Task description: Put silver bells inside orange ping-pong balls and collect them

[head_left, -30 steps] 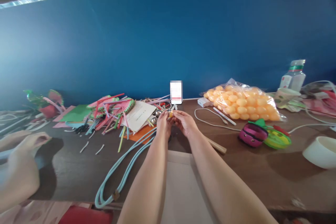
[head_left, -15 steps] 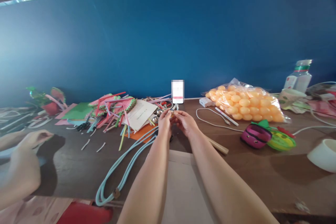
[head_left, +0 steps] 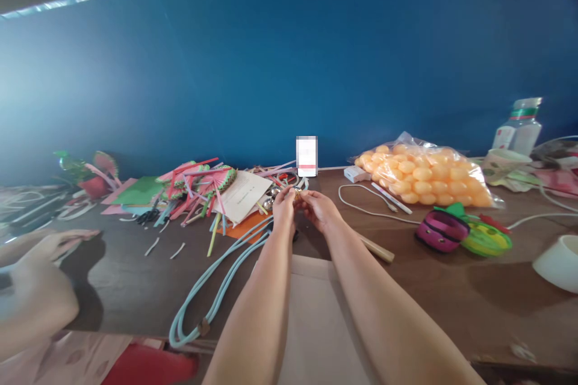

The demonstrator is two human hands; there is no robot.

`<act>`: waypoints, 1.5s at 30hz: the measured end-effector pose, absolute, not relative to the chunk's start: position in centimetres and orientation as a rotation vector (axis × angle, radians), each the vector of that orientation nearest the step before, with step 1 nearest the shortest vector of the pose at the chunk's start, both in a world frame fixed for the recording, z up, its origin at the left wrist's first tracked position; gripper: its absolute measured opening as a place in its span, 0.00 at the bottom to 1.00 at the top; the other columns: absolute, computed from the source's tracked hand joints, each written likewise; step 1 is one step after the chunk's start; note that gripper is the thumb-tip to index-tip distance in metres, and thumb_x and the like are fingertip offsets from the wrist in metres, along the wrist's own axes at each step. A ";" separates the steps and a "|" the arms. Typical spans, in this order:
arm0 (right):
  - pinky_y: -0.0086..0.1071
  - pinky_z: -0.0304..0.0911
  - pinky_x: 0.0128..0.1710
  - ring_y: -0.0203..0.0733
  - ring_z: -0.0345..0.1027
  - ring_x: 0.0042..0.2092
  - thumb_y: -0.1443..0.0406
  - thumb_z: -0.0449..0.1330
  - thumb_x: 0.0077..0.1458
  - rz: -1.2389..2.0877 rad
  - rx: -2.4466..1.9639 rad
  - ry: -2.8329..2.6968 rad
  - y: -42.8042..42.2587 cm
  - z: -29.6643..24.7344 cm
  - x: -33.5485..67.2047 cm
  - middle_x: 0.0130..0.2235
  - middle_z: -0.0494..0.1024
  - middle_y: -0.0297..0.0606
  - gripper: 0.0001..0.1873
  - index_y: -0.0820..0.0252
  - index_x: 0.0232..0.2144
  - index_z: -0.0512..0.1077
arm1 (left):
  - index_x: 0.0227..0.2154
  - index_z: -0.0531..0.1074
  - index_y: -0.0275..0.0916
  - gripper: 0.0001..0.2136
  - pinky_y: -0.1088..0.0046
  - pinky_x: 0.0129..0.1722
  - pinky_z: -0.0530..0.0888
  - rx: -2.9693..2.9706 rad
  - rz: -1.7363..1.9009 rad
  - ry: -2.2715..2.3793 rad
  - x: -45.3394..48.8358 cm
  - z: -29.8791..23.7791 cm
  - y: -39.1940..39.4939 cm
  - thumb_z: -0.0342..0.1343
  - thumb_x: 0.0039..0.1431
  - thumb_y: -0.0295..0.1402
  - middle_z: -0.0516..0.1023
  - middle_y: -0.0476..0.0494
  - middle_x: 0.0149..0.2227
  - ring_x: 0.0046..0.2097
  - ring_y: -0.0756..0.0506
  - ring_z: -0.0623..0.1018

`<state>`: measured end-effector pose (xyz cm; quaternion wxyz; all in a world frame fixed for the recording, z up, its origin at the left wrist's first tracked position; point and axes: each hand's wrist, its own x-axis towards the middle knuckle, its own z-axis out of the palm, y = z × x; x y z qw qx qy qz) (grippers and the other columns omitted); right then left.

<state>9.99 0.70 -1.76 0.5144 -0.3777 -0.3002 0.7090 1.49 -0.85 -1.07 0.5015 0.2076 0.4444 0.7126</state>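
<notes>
My left hand (head_left: 283,207) and my right hand (head_left: 320,210) meet above the middle of the table, fingertips pinched close together. Between them is a small gold-coloured thing (head_left: 297,193), mostly covered by the fingers and too small to name. Just left of my left hand lie shiny silver balls (head_left: 270,203). A light blue cord (head_left: 226,274) with a brown clasp runs in loops from beside my left wrist to the table's front edge. Behind my hands a phone (head_left: 307,156) with a lit screen stands upright against the blue panel.
Left are colourful paper strips (head_left: 198,192), a printed sheet (head_left: 241,195) and green paper (head_left: 142,190). A co-worker's hands (head_left: 49,252) are at far left. Right are a bag of orange balls (head_left: 422,174), a white cable (head_left: 361,209), a purple pouch (head_left: 440,231) and a white cup (head_left: 560,264).
The view has turned slightly, so things on the table sit a little farther right. Both my hands stay pinched together at the small thing. The co-worker's fingers look straighter.
</notes>
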 end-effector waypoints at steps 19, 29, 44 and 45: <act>0.19 0.56 0.18 0.27 0.59 0.20 0.67 0.68 0.46 1.697 -0.876 -0.773 0.8 -2.0 9.9 0.20 0.71 0.30 0.08 0.61 0.25 0.71 | 0.39 0.75 0.36 0.14 0.74 0.29 0.73 0.520 1.731 1.102 1.3 -1.6 -0.4 0.65 0.48 0.33 0.76 0.47 0.30 0.26 0.51 0.75; 0.21 0.57 0.20 0.27 0.60 0.21 0.67 0.68 0.45 1.704 -0.822 -0.785 0.8 -2.0 10.0 0.20 0.71 0.30 0.09 0.61 0.23 0.70 | 0.37 0.76 0.37 0.13 0.71 0.32 0.75 0.583 1.782 1.102 1.2 -2.4 0.0 0.65 0.48 0.34 0.76 0.46 0.30 0.27 0.50 0.76; 0.22 0.63 0.23 0.29 0.63 0.22 0.67 0.67 0.43 1.621 -0.859 -0.782 0.6 -1.7 9.6 0.21 0.72 0.30 0.08 0.59 0.23 0.70 | 0.36 0.77 0.37 0.12 0.73 0.31 0.73 0.639 1.819 1.123 1.2 -2.8 0.4 0.65 0.47 0.35 0.77 0.46 0.28 0.29 0.49 0.76; 0.23 0.63 0.24 0.30 0.63 0.22 0.67 0.68 0.43 1.608 -0.870 -0.778 0.6 -1.7 9.6 0.20 0.72 0.30 0.09 0.59 0.23 0.70 | 0.36 0.77 0.37 0.13 0.73 0.31 0.73 0.646 1.818 1.128 1.2 -2.9 0.4 0.65 0.47 0.35 0.77 0.46 0.28 0.29 0.49 0.76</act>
